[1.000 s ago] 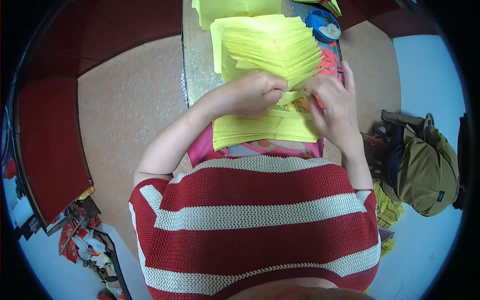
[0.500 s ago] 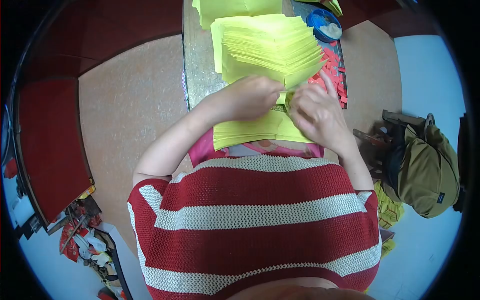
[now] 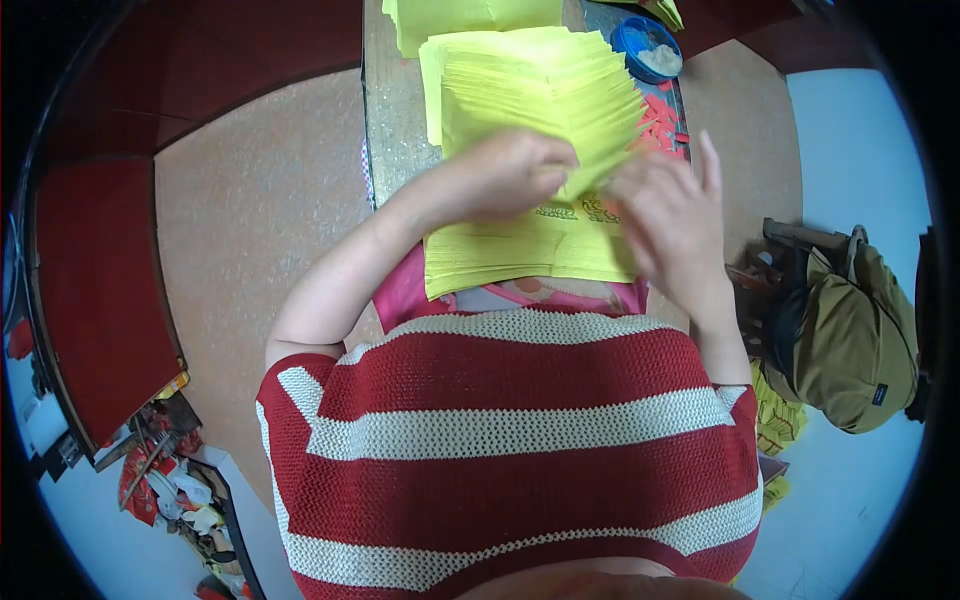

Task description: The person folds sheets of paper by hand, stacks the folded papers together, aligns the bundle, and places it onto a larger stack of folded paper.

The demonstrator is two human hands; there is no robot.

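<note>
A thick stack of yellow paper sheets (image 3: 530, 85), fanned at its edges, lies on the table in front of me. Nearer my body is a second yellow paper pile (image 3: 490, 255), with dark printed figures showing between my hands. My left hand (image 3: 515, 175) is closed in a pinch over the place where the piles meet; what it grips is hidden. Opposite it, my right hand (image 3: 675, 210) is raised over the right side of the near pile, one finger pointing up, the others smeared by motion. Blurred yellow paper shows between the two hands.
Small red paper pieces (image 3: 660, 125) are scattered along the table's right edge. Behind them stands a blue bowl (image 3: 648, 50) with whitish stuff in it. More yellow sheets (image 3: 475, 20) lie at the far end. An olive bag (image 3: 850, 335) hangs at the right.
My right hand has moved right, away from the left hand, and is more raised. My left hand has shifted slightly up. More of the printed figures on the near pile now shows.
</note>
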